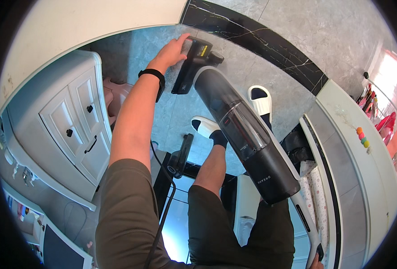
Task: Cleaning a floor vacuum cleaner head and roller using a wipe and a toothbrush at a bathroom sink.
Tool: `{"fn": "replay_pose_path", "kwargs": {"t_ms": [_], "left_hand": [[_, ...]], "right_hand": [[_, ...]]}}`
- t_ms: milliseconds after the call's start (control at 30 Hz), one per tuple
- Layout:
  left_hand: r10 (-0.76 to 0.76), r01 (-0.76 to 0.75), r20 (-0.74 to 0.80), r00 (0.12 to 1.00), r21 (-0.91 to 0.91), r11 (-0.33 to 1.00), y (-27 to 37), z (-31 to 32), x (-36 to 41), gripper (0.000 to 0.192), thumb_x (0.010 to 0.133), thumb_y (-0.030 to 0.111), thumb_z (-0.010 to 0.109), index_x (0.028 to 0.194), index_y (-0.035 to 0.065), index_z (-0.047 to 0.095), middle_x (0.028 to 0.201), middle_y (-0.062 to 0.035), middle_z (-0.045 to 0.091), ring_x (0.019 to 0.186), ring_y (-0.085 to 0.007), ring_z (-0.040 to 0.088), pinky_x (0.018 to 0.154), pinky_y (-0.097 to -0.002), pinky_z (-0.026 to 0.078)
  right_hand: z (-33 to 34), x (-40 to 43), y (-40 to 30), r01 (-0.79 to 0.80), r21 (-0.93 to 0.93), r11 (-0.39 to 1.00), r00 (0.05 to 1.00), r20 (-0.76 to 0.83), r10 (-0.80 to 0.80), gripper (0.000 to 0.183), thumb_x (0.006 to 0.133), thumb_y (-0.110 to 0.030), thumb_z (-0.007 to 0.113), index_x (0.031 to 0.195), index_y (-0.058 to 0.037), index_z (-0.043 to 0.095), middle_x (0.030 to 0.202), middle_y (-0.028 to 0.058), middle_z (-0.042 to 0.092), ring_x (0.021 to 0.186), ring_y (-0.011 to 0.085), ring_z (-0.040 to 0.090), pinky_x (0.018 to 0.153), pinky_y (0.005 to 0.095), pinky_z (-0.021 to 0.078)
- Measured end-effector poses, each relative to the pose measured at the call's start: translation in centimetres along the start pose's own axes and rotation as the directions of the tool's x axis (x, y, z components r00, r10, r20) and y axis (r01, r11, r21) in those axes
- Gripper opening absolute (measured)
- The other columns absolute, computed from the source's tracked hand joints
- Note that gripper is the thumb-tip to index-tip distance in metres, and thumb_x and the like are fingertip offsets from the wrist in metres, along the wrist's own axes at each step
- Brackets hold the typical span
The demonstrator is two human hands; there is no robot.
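A dark Dreame wet-dry floor cleaner (252,141) lies diagonally before me, its body tilted across my right leg. My left hand (173,52), with a black band on the wrist, grips the front edge of the cleaner's black roller head (198,55). A yellow label marks the head's top. At the lower right edge, my right hand (316,264) holds the grey handle (304,215); most of that hand is cut off by the frame. A smoky clear tank (247,127) fills the middle of the body.
Grey floor tiles (141,43) surround a black marble threshold strip (252,37). A white cabinet (74,121) stands left, beside a pink plastic stool (116,95). My feet wear white slippers (206,126). A black device (181,158) stands near them, and a dark cable (168,198) hangs by my left arm.
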State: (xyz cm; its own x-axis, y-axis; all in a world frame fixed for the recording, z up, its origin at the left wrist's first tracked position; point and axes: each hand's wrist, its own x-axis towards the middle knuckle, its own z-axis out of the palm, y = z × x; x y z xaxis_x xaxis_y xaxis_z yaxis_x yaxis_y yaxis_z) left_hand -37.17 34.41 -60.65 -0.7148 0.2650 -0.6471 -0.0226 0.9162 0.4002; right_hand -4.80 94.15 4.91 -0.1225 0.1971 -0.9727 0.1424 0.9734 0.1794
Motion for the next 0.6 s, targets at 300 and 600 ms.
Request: {"fn": "replay_pose_path", "kwargs": {"t_ms": [300, 600], "left_hand": [[0.050, -0.055, -0.061, 0.997, -0.072, 0.996, -0.1, -0.4, 1.1, 0.073, 0.077, 0.009, 0.085, 0.141, 0.0163, 0.052, 0.110, -0.0254, 0.071, 0.107, -0.0463, 0.066, 0.089, -0.0493, 0.053], [-0.032, 0.034, 0.025, 0.999, -0.043, 0.999, 0.6, -0.5, 1.0, 0.082, 0.077, 0.014, 0.086, 0.148, 0.0190, 0.045, 0.117, -0.0295, 0.068, 0.113, -0.0474, 0.063, 0.094, -0.0493, 0.052]], "right_hand": [[-0.2, 0.4, -0.2, -0.003, 0.006, 1.000, 1.000, 0.006, 0.003, 0.087, 0.074, -0.003, 0.064, 0.156, -0.0011, 0.034, 0.074, 0.0190, 0.060, 0.069, 0.0399, 0.058, 0.067, 0.0528, 0.0469], [-0.4, 0.1, -0.3, -0.041, 0.016, 0.999, 0.999, 0.032, 0.040, 0.088, 0.074, -0.005, 0.064, 0.157, -0.0029, 0.034, 0.076, 0.0191, 0.062, 0.071, 0.0403, 0.060, 0.068, 0.0535, 0.0483]]}}
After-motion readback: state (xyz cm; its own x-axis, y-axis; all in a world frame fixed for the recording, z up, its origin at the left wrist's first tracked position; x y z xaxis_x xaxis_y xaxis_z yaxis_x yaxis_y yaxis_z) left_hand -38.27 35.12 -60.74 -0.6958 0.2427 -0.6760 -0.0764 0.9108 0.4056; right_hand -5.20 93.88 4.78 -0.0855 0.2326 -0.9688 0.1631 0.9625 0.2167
